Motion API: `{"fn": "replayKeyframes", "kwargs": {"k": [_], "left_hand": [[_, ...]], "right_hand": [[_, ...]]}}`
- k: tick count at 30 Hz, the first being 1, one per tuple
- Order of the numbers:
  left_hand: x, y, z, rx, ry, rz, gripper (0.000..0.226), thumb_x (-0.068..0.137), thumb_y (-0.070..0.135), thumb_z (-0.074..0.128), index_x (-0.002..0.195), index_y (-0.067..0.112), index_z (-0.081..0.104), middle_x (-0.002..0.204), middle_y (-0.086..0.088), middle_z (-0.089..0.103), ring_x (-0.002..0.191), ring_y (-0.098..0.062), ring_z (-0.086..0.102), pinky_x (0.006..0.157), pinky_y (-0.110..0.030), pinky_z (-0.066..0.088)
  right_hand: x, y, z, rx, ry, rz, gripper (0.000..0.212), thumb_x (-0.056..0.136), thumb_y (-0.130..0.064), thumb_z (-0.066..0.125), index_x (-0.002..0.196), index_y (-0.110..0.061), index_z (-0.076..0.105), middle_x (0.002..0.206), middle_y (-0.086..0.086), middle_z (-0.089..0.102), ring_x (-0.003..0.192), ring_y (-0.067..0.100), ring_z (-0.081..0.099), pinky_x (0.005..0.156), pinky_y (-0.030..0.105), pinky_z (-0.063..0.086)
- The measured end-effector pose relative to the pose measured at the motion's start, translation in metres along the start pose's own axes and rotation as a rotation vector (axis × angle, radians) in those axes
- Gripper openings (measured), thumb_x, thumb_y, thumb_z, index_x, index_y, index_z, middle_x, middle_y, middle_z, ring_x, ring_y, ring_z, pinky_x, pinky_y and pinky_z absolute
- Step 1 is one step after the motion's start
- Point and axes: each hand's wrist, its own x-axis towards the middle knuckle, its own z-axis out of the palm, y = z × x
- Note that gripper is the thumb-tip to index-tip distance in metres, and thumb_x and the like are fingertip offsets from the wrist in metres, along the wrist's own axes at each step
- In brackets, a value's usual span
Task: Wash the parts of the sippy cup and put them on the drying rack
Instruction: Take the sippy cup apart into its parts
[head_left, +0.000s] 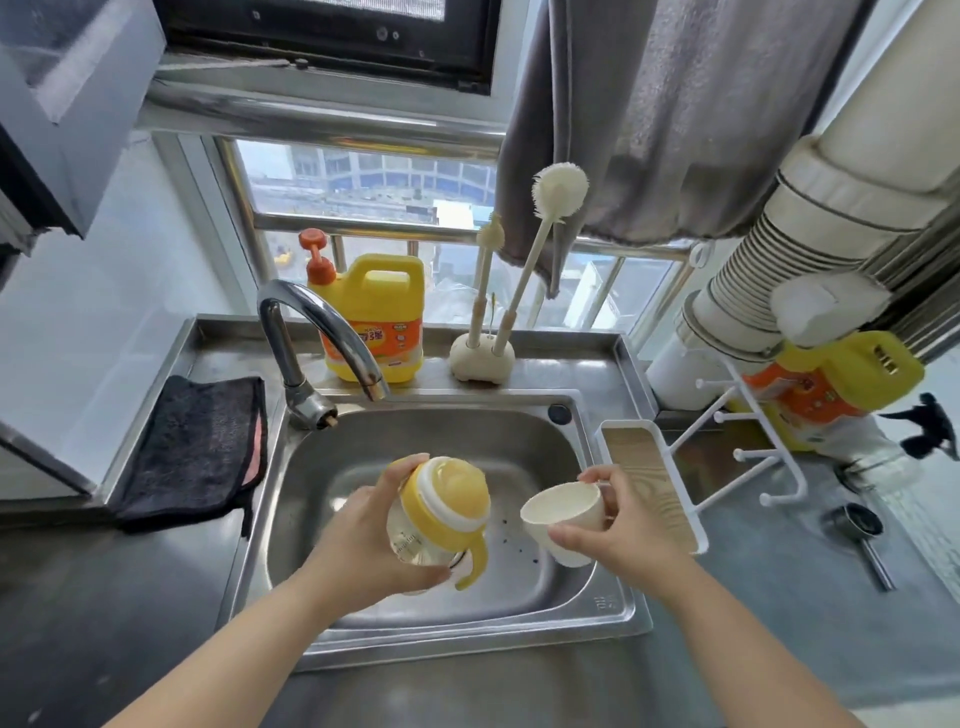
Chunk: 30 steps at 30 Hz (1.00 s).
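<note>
left hand (363, 540): wrapped round the clear body of the sippy cup (436, 514), holding it tipped over the sink (587, 608). yellow collar and handles are on the bottle, so it's not fully taken apart yet

right hand (618, 525): fingers pinched on the cream cap (563, 514), open side pointing left toward the bottle. cap is clear of the cup, a small gap between the two, so looks like it's already off

where the stuff is: both pieces are up in the air above the basin, nothing sitting in the sink or on the rack

tap (317, 332): no water coming out that I can see, basin looks mostly dry with a few dark specks

step: I'd say this is the taking-apart bit, washing hasn't really started

next move: my guess, cap goes down in the sink to free up the right hand, then twist the yellow collar off while the left keeps the bottle steady. after that water on, soap bottle (374, 317) and the brushes (519, 270) at the back edge are within reach

drying rack (748, 457): white pegs on the worktop to the right of the sink, nothing hanging on them yet

watch out: clear bottle probably gets slippery once wet
</note>
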Motion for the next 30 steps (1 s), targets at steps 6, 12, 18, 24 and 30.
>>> {"fn": "replayKeyframes", "kwargs": {"k": [6,12,18,24,30], "left_hand": [[0.011,0.01,0.035,-0.129,-0.077,-0.043,0.099,0.052,0.034,0.09,0.123,0.06,0.027,0.113,0.032,0.052,0.105,0.011,0.051,0.084,-0.017,0.039],[0.018,0.024,0.071,-0.312,-0.151,-0.047,0.093,0.044,0.036,0.083,0.118,0.066,0.033,0.112,0.033,0.055,0.11,0.004,0.054,0.094,-0.017,0.04],[0.021,0.034,0.09,-0.314,-0.157,-0.063,0.098,0.044,0.035,0.086,0.123,0.058,0.034,0.115,0.028,0.054,0.113,-0.002,0.052,0.1,-0.029,0.042],[0.025,0.046,0.099,-0.27,-0.155,-0.061,0.099,0.047,0.026,0.092,0.122,0.054,0.033,0.111,0.034,0.051,0.105,0.007,0.051,0.083,-0.009,0.041],[0.034,0.063,0.115,-0.287,-0.157,-0.052,0.097,0.043,0.032,0.086,0.12,0.048,0.029,0.107,0.04,0.049,0.102,0.015,0.048,0.077,0.003,0.036]], "right_hand": [[-0.006,0.034,-0.028,-0.181,0.18,0.077,0.089,0.062,-0.031,0.086,0.135,-0.034,0.034,0.124,-0.008,0.04,0.11,0.014,0.049,0.09,0.026,0.041],[-0.011,0.064,-0.057,-0.335,0.312,0.208,0.086,0.066,-0.038,0.083,0.138,-0.02,0.039,0.137,0.001,0.033,0.105,0.011,0.043,0.088,0.02,0.032],[-0.001,0.091,-0.084,-0.497,0.266,0.236,0.076,0.065,-0.04,0.079,0.13,-0.018,0.045,0.133,0.004,0.041,0.115,0.021,0.05,0.084,0.023,0.036],[-0.007,0.097,-0.085,-0.579,0.113,0.199,0.091,0.066,-0.046,0.076,0.14,-0.021,0.031,0.135,-0.002,0.033,0.115,0.017,0.049,0.091,0.026,0.042],[-0.012,0.111,-0.086,-0.646,-0.012,0.234,0.09,0.067,-0.038,0.078,0.14,-0.017,0.03,0.135,0.0,0.034,0.114,0.019,0.051,0.092,0.027,0.045]]}}
